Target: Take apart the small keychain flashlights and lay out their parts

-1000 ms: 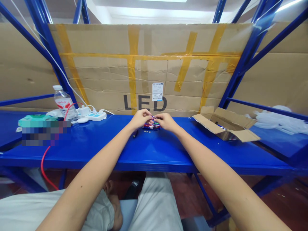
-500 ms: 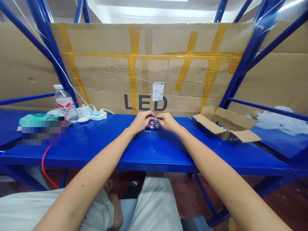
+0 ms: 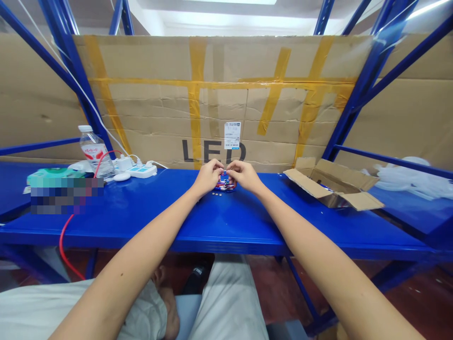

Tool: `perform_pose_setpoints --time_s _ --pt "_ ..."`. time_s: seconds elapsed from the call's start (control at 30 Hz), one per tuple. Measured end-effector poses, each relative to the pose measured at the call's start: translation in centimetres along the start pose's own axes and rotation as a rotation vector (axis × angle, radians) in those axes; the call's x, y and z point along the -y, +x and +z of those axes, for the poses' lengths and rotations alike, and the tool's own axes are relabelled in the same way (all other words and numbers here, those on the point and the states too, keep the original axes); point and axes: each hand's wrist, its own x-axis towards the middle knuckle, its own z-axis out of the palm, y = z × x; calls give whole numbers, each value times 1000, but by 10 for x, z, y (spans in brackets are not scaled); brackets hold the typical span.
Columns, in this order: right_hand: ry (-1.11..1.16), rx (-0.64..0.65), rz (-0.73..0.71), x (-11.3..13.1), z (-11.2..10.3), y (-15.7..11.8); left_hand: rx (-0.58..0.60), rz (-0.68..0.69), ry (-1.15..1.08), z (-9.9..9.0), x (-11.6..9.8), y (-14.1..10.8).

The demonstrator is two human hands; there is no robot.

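Over the middle of the blue table (image 3: 155, 219), my left hand (image 3: 208, 177) and my right hand (image 3: 244, 174) come close together, fingertips almost meeting. Both have thumb and fingers pinched, and whatever lies between them is too small to make out. Just beneath the fingers is a pile of slim, shiny blue, red and silver pieces (image 3: 225, 185), partly covered by the hands; their kind is unclear. A short row of tiny silvery pieces (image 3: 217, 194) lies on the table in front of the pile.
An open cardboard box (image 3: 343, 200) stands at the right. At the left are a water bottle (image 3: 95, 153), a white power strip (image 3: 141, 171), a green pack (image 3: 53, 177) and a red cable (image 3: 63, 236). A large cardboard panel (image 3: 159, 113) rises behind the table.
My hands have shifted slightly; the right fingers are raised and bent more, and more of the shiny pile shows between the hands. The pile and the tiny silvery pieces stay in place.
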Motion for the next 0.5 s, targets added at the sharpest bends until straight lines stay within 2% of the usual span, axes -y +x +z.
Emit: perform_pose_setpoints --time_s 0.1,0.27,0.37,0.5 --pt "62 7 41 1 -3 1 5 -18 -52 3 3 1" --pt "-46 25 47 0 -8 1 64 -49 -68 7 3 -2" --pt "-141 38 4 -3 -7 1 74 -48 5 8 3 -3" --pt "-242 6 -5 -7 -1 0 64 39 172 4 -1 -5"
